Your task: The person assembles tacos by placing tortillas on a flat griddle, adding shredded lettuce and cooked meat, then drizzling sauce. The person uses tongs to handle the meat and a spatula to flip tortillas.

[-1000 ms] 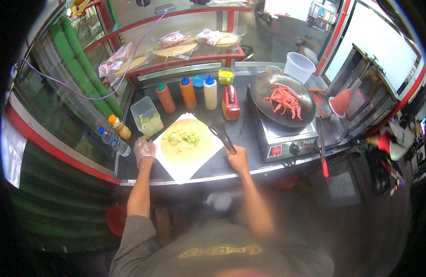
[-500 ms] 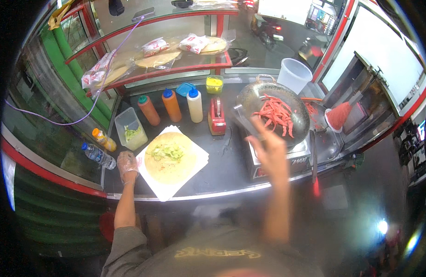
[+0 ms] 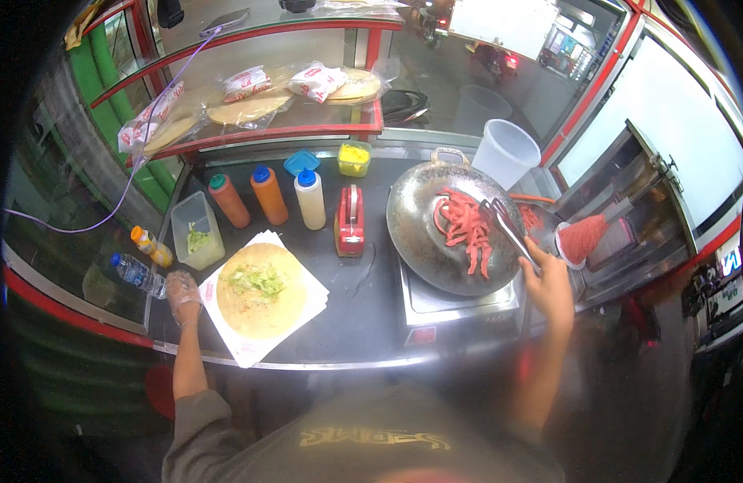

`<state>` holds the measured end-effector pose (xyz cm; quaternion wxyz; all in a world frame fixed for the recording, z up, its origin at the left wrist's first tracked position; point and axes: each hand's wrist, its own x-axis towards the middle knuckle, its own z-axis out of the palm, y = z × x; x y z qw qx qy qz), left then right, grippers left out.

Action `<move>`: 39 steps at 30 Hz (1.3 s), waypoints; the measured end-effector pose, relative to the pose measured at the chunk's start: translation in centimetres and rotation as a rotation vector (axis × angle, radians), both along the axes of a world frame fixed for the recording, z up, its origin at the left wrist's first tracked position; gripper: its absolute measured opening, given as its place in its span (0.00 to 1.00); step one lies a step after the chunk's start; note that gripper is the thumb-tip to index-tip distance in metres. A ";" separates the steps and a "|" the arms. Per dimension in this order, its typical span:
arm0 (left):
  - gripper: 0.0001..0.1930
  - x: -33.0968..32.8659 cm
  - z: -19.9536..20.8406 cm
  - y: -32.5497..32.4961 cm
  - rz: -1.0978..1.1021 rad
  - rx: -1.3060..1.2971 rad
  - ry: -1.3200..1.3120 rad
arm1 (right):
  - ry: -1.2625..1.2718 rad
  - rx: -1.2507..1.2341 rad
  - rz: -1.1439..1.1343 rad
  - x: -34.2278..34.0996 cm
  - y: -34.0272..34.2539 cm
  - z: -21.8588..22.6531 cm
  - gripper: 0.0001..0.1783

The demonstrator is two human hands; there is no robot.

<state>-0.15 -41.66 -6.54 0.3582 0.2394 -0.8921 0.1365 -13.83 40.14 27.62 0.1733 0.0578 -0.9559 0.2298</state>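
My left hand (image 3: 182, 295), in a clear plastic glove, rests on the counter at the left edge of the white paper sheets (image 3: 303, 302). On the paper lies a round flatbread (image 3: 263, 310) topped with shredded green lettuce (image 3: 256, 279). My right hand (image 3: 547, 283) grips metal tongs (image 3: 507, 228) whose tips reach into the steel pan (image 3: 424, 233) over red sausage strips (image 3: 462, 227). The pan sits on a steel burner (image 3: 460, 299).
Behind the flatbread stand three squeeze bottles (image 3: 268, 196), a clear tub of lettuce (image 3: 195, 230), a red dispenser (image 3: 350, 221) and a yellow tub (image 3: 354, 159). A white bucket (image 3: 505, 152) stands behind the pan. Two drink bottles (image 3: 141, 260) lie at the left edge. Bagged flatbreads (image 3: 251, 101) fill the red shelf.
My right hand has carried the tongs from the flatbread over to the right and into the pan of red strips. My left hand has stayed by the paper.
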 end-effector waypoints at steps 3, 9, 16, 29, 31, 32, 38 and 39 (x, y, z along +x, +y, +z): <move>0.19 -0.2 -0.4 -0.5 0.037 0.151 0.049 | -0.197 0.162 0.064 -0.3 0.1 0.5 0.23; 0.18 -0.3 3.2 2.3 0.055 0.188 0.083 | -0.188 0.127 0.088 2.3 -0.3 2.4 0.24; 0.15 0.3 4.9 3.3 0.084 0.436 -0.010 | -0.234 0.077 0.090 2.4 2.4 4.4 0.27; 0.09 0.4 6.0 4.1 0.073 0.554 0.141 | -0.112 0.194 0.176 0.3 -0.8 2.0 0.27; 0.08 0.2 6.4 4.5 0.061 0.511 0.124 | -0.079 0.154 0.138 -0.4 -0.5 2.1 0.28; 0.08 0.3 6.4 4.6 0.058 0.501 0.121 | -0.086 0.157 0.132 -0.7 -0.6 1.9 0.27; 0.08 0.6 5.2 3.6 0.060 0.462 0.115 | -0.207 0.113 0.133 -2.7 -1.0 1.1 0.27; 0.08 0.5 5.1 3.6 0.067 0.460 0.122 | -0.185 0.129 0.108 -2.8 -1.0 1.1 0.27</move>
